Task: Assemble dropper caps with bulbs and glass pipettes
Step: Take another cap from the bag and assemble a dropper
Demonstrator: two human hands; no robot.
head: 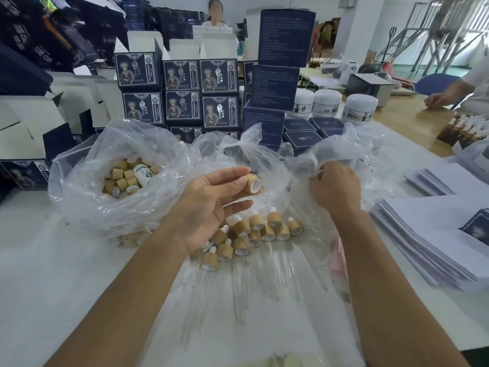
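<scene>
Lying across a white table, behind a cluster of finished droppers with glass pipettes trailing toward the camera, two clear plastic bags: the left bag holding loose bamboo caps, the right bag crumpled. Reaching into that right bag with the right hand, fingers curling into the plastic, contents impossible to tell. Raising the left hand palm up, fingers loosely spread, fingertips pinching one bamboo cap above the finished droppers.
</scene>
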